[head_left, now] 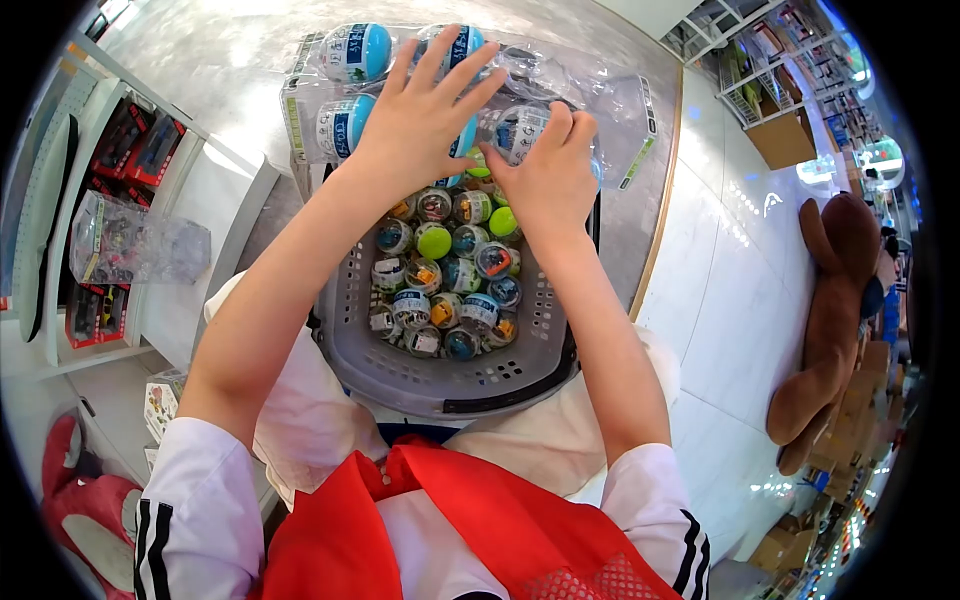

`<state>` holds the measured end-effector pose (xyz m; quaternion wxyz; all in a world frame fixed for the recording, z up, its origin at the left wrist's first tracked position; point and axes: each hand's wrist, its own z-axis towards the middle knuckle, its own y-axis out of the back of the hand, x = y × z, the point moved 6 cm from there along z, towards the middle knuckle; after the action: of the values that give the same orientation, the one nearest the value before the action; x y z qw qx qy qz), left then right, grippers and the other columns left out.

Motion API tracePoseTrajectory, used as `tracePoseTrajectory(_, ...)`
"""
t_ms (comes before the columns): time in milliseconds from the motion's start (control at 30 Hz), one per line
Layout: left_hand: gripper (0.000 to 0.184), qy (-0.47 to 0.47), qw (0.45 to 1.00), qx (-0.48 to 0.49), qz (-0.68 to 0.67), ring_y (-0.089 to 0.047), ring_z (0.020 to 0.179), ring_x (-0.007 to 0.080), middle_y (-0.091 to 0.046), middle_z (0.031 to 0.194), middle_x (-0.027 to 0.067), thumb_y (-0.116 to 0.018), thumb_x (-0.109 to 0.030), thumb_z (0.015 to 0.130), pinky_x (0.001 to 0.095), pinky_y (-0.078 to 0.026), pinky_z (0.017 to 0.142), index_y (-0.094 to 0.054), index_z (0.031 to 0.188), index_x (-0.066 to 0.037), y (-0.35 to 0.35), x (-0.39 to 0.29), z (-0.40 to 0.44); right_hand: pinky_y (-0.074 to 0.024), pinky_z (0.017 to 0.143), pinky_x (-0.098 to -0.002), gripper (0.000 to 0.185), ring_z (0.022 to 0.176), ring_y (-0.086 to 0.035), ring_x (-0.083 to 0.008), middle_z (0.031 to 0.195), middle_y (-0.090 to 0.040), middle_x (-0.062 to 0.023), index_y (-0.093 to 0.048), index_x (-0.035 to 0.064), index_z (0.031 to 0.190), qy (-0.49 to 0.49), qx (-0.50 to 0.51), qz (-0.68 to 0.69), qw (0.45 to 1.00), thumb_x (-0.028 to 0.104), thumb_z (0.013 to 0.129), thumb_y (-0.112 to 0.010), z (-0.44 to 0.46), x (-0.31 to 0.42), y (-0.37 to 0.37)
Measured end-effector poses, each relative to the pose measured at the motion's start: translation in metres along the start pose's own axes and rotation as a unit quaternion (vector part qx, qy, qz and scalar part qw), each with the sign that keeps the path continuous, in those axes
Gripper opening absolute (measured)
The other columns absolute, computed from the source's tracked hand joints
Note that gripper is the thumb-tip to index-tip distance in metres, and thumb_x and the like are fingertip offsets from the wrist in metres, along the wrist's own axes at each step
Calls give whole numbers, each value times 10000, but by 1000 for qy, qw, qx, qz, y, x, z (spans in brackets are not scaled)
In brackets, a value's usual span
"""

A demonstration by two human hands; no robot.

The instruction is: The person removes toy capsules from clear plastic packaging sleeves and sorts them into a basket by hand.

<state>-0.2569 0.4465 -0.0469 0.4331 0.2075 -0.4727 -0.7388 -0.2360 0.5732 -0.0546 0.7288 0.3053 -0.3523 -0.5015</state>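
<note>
A grey basket (440,390) stands between my knees with many clear capsule balls (440,280) inside, some with green or blue caps and small toys within. At its far end lies a clear plastic package (610,120) holding large capsules with blue ends and printed white bands, such as the large blue capsule (357,52). My left hand (420,125) rests over these large capsules, its fingers spread. My right hand (550,175) has its thumb and bent fingers around a clear, labelled capsule (518,132) at the package's near side.
White shelving on the left holds red boxes (135,140) and a clear empty-looking package (140,240). A pink plush toy (90,510) lies at lower left. On the right are a brown plush toy (830,310), a cardboard box (782,138) and stocked shelves.
</note>
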Motion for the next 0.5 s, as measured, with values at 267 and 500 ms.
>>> tracePoseTrajectory(267,855,-13,999,-22,-24,-190,1343,299,-268,1434,6,-806,-395,579,527,-212,1077,-413,1314,-203,-3,3,1,-526,553,-396,671,762,-572,-386,1010,-388,-211,-366,-28,1073,-1,11,62,998,271,635,-777,4,-6,-8)
tracePoseTrajectory(500,864,-13,999,-20,-25,-196,1342,294,-288,1423,-4,-815,-371,562,521,-219,1076,-416,1309,-199,-3,4,1,-514,576,-397,622,783,-562,-348,1031,-402,-200,-365,-28,1086,2,0,86,996,260,683,-741,1,-10,-5)
